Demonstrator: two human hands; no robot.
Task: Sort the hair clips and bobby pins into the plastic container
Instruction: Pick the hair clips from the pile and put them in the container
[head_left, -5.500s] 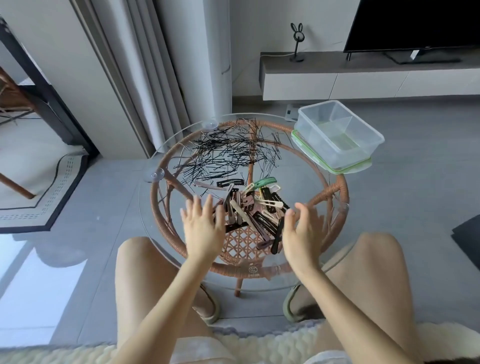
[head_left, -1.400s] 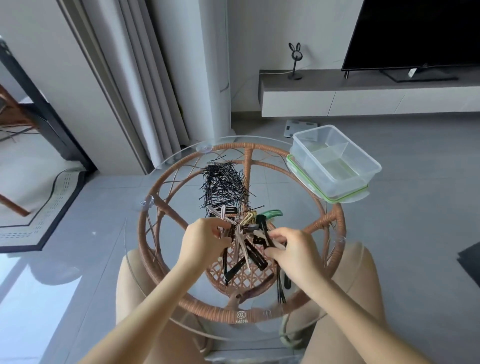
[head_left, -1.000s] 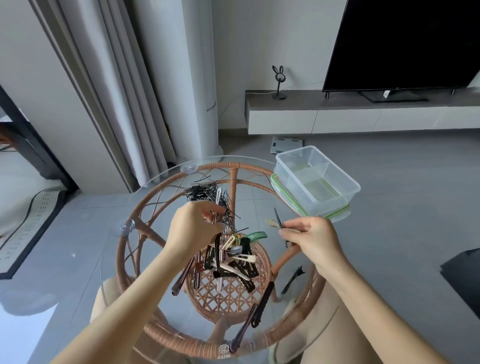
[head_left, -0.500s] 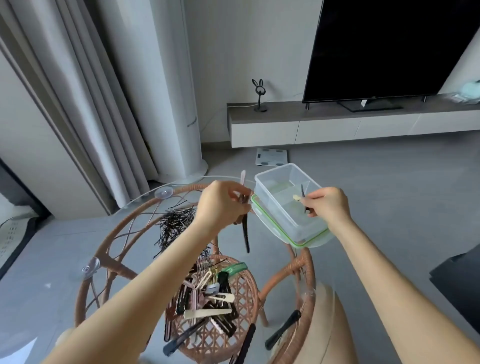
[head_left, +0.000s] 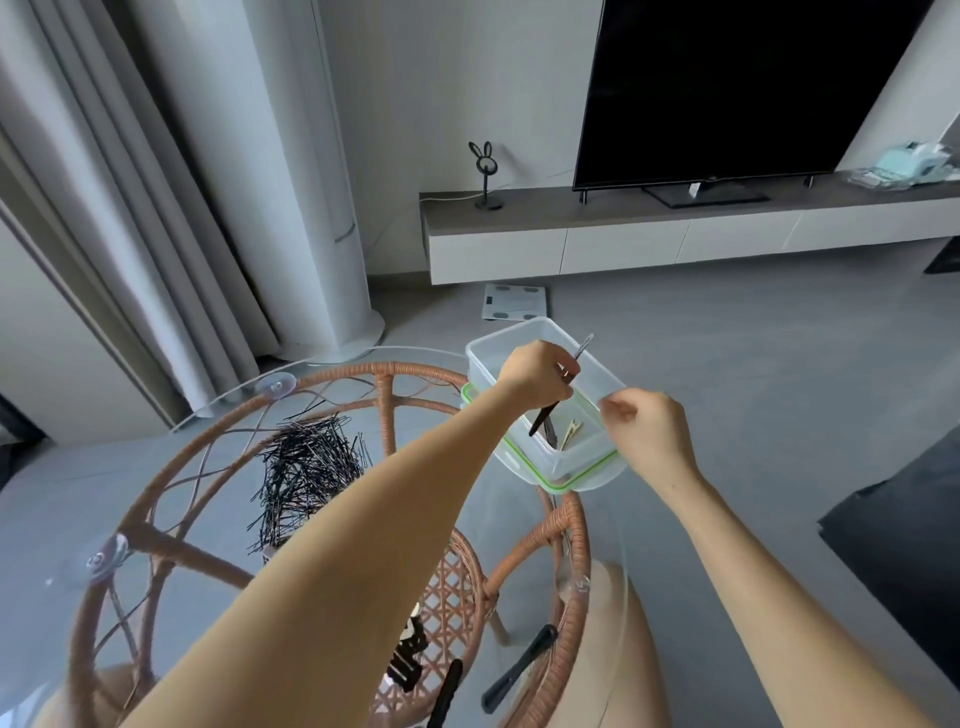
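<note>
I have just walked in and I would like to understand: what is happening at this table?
A person is sorting hair accessories at a glass-topped rattan table. The left hand holds a few hair clips over the open plastic container, where a beige clip already lies. The right hand, fingers curled and seemingly empty, is at the container's near rim. The bobby pins lie piled on the glass, and other clips wait nearer the person.

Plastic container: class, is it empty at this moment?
No, a pale hair clip lies on the floor of the plastic container, below the left hand, which grips a dark hair clip.
</note>
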